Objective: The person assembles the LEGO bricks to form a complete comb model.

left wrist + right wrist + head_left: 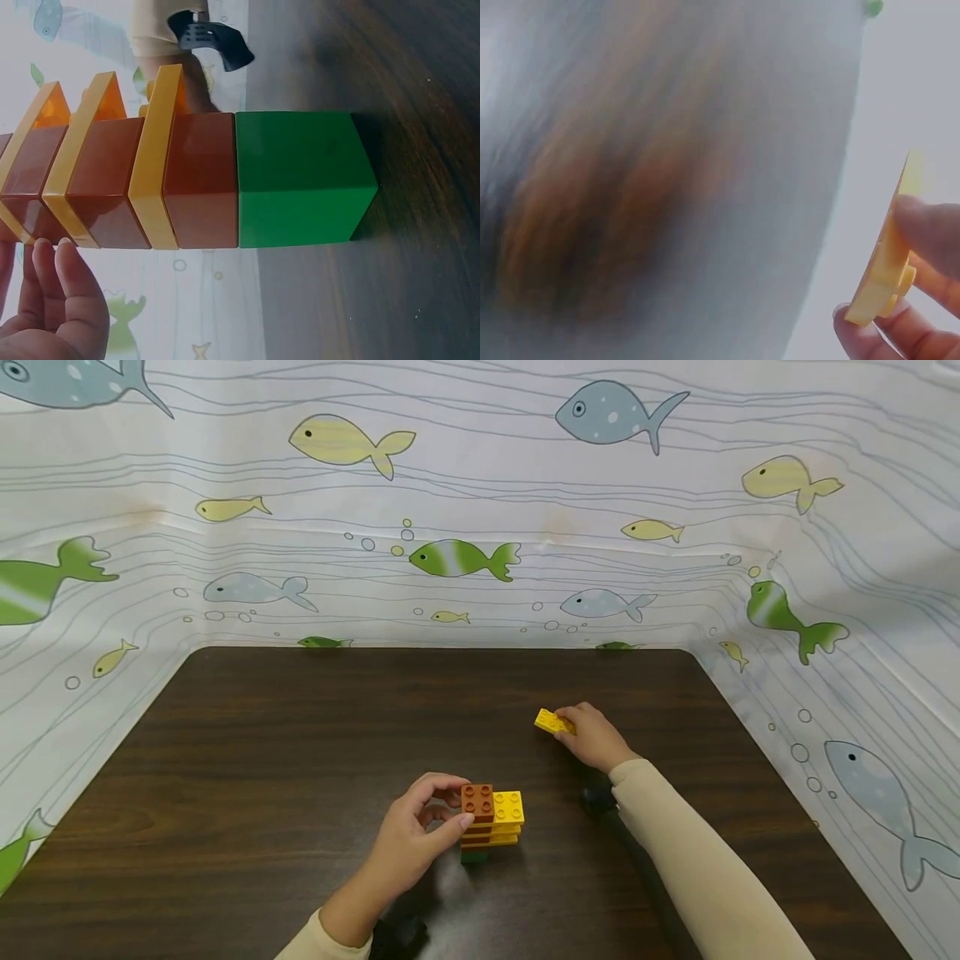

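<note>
A tower of toy building bricks stands on the table, brown bricks alternating with thin yellow plates that jut out to the right. Its base is a green brick, seen close up in the left wrist view. My left hand grips the tower's upper part from the left, thumb in front and fingers behind. Farther back and to the right, my right hand pinches a flat yellow building brick, apart from the tower. In the right wrist view, thumb and fingertips hold this yellow brick by its edges.
The dark wooden table reaches back to a white curtain printed with fish, which also encloses both sides. A dark strap circles the right wrist. Much of the right wrist view is blurred.
</note>
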Available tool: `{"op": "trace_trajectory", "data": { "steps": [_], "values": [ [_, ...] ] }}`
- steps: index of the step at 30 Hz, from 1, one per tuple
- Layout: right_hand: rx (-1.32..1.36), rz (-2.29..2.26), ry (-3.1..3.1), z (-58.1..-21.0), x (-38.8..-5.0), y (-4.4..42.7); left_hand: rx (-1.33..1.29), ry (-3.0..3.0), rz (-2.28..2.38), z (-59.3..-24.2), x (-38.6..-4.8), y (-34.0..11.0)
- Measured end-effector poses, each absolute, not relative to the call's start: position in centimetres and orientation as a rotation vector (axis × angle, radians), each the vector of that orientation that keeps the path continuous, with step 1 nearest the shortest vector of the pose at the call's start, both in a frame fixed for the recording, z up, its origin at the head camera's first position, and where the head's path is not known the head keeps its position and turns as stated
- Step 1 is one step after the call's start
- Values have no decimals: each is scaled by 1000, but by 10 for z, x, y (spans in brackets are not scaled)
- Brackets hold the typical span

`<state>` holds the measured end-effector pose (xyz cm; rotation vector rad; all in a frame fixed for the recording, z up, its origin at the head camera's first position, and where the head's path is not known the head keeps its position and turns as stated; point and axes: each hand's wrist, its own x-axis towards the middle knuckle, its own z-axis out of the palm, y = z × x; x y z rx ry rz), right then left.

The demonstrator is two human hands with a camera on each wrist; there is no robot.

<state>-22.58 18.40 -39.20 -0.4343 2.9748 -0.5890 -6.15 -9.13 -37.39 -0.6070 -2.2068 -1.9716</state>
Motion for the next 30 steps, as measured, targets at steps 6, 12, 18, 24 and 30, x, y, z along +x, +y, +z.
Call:
{"op": "trace_trajectory", "data": {
  "steps": [6, 12, 18, 24, 30],
  "values": [
    [-546, -718, 2995, -370, -207, 176, -589, -2201, -1980, -375, -61, -91],
    [-661, -788, 2994, -349, -184, 167, -590, -2205, -1986, -375, -61, -91],
    [-777, -831, 3006, -335, -162, 161, -601, -2208, -1981, -376, -59, -90],
    [-966, -852, 3003, -326, -144, 158, -585, -2219, -1976, -377, -57, -86],
    [-1115, -865, 2993, -323, -128, 156, -576, -2221, -1978, -379, -54, -84]
  ]
}}
